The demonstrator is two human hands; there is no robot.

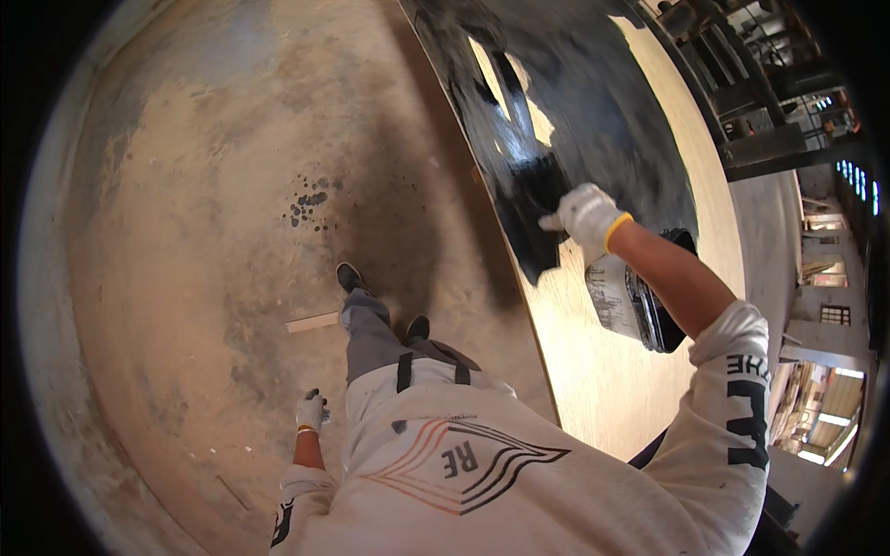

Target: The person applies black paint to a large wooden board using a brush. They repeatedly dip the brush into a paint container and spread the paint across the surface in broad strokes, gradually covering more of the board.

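Observation:
My right hand (589, 221), in a white glove with a yellow cuff, is over a large pale wooden board (593, 380) partly coated in wet black paint (612, 102). Its fingers are curled in and the thumb sticks out to the left. Whatever the fingers grip is hidden against the dark paint. Beside my right forearm, partly covered by it, a white bucket (614, 292) smeared with black stands on the unpainted wood. My left hand (313, 410) hangs low at my side, gloved, with dark-stained fingers loosely bent and apart. I see nothing in it.
Dusty concrete floor (185, 232) spreads to the left, with black paint spots (311, 199) on it. A short wood strip (312, 322) lies by my feet. Dark metal framework (769, 93) stands beyond the board's far right edge.

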